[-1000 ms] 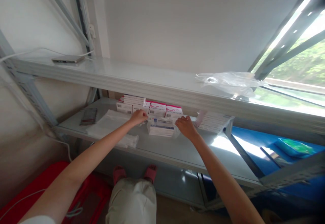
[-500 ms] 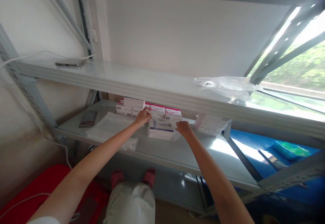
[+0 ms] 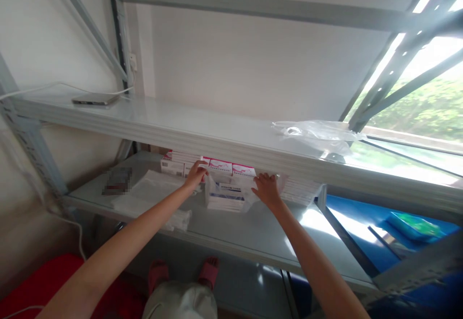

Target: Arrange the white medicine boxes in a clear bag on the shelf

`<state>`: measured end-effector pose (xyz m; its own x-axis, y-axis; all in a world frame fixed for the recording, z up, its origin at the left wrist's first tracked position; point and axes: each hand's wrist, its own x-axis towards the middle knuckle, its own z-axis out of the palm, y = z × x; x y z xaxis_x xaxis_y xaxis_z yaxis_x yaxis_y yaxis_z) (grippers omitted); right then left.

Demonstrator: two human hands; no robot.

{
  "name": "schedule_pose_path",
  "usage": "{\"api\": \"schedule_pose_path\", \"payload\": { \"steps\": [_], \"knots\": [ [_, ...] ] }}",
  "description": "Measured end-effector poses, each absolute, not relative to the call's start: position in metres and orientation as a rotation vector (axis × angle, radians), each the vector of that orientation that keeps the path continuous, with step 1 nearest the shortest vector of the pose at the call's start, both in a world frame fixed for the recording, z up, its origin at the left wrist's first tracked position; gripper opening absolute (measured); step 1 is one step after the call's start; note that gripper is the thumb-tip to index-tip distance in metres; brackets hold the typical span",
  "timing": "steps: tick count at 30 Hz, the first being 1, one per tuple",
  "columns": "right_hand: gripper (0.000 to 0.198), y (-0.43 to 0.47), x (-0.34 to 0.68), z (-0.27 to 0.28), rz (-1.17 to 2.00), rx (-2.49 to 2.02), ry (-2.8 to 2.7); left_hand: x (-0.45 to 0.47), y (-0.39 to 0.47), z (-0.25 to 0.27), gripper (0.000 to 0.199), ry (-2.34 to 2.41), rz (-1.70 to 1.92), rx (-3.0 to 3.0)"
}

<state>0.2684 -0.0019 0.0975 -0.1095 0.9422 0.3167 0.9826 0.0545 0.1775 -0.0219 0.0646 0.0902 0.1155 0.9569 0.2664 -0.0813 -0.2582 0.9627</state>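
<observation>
A stack of flat white boxes with blue print point(image 3: 224, 197) sits in clear plastic wrap on the lower grey shelf point(image 3: 253, 232). My left hand point(image 3: 196, 174) pinches the wrap at the stack's upper left corner. At the stack's right side, my right hand point(image 3: 266, 188) grips the wrap too. Behind the stack runs a row of white boxes with pink tops point(image 3: 220, 167), partly hidden under the upper shelf point(image 3: 202, 131).
Clear plastic bags point(image 3: 152, 191) lie left of the stack, with a dark flat object point(image 3: 116, 181) further left. Another box stack point(image 3: 300, 191) sits right. A crumpled plastic bag point(image 3: 318, 133) and a flat grey device point(image 3: 94, 99) rest on the upper shelf. Red bin bottom left, blue items right.
The camera tilted upward, so the shelves sit lower in the picture. Both hands stayed on the wrapped stack, with the right hand shifting slightly up along its right edge.
</observation>
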Motion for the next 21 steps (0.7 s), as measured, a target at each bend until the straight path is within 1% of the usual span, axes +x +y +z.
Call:
{"api": "schedule_pose_path", "payload": {
  "steps": [2,4,5,10,14,17,19,21],
  "knots": [
    [0.024,-0.003,0.272,0.097,-0.163,-2.106,-1.946,-0.020,0.066,0.090,0.024,0.912,1.343,1.420],
    [0.011,-0.002,0.272,0.096,0.197,-2.131,-1.719,-0.016,0.066,0.092,0.023,0.892,1.372,1.450],
    [0.007,-0.001,0.271,0.096,0.328,-2.117,-1.655,-0.015,0.065,0.094,0.022,0.884,1.388,1.475],
    [0.014,-0.002,0.265,0.115,0.645,-1.931,-1.536,-0.016,0.063,0.114,0.007,0.930,1.499,1.672],
    [0.014,-0.008,0.262,0.142,0.879,-1.635,-1.352,-0.020,0.065,0.125,0.008,1.036,1.566,1.765],
    [0.013,-0.010,0.257,0.149,0.900,-1.583,-1.346,-0.022,0.063,0.127,0.010,1.030,1.571,1.786],
    [0.015,-0.011,0.251,0.145,0.787,-1.656,-1.382,-0.024,0.058,0.126,0.006,0.973,1.538,1.803],
    [0.022,-0.015,0.242,0.138,0.579,-1.707,-1.377,-0.030,0.052,0.123,0.010,0.898,1.481,1.816]
  ]
}}
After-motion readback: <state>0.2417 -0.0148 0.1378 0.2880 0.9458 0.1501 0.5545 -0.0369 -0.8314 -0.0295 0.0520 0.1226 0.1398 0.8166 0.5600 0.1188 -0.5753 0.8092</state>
